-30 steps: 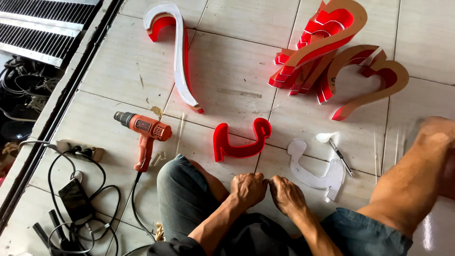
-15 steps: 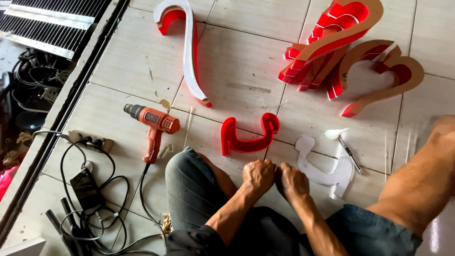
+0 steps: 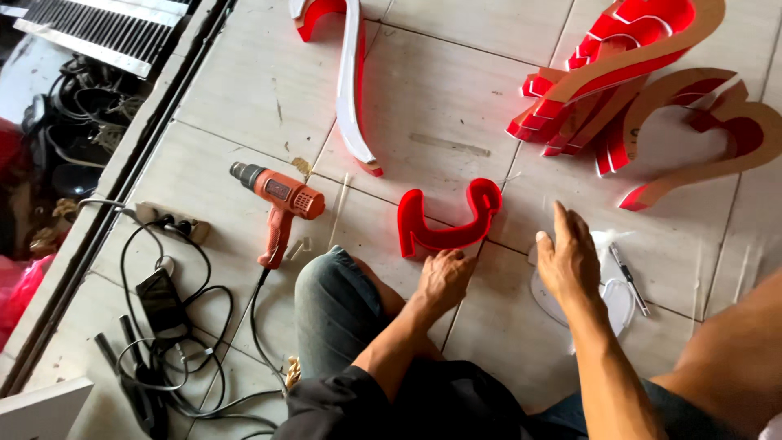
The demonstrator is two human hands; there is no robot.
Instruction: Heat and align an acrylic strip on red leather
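Floor (image 3: 244, 106): pale tiles, scuffed — everything here lies on it.
Stack (image 3: 619, 73): red sign letters with tan edges, piled at the upper right; a looped tan-rimmed one (image 3: 709, 130) lies against the pile.
Long letter (image 3: 352, 81): white face, red side wall, lying at the top centre, well apart from the hands.
Red letter (image 3: 444, 220): a small hooked shape, lying flat just ahead of the left hand; its bottom edge is at the fingertips.
White cutout (image 3: 619, 301): a flat face piece on the tile under and beside the right hand, partly hidden by it.
Heat gun (image 3: 281, 204): orange, lying on its side to the left of the knee, its black cord (image 3: 175, 326) trailing into a tangle by a power strip (image 3: 167, 220).
Pen tool (image 3: 629, 277): thin and dark, just to the right of the cutout.
Left hand (image 3: 444, 277): fingers loosely curled, palm down, holding nothing; touching or all but touching the red letter.
Right hand (image 3: 568, 257): open and flat, fingers stretched forward, holding nothing, hovering over or resting on the cutout — I cannot tell which.
Progress: many letters look finished and stacked; the red letter and white cutout lie separate, not yet joined.
Containers: none in view, only a recess at the left with dark cables.
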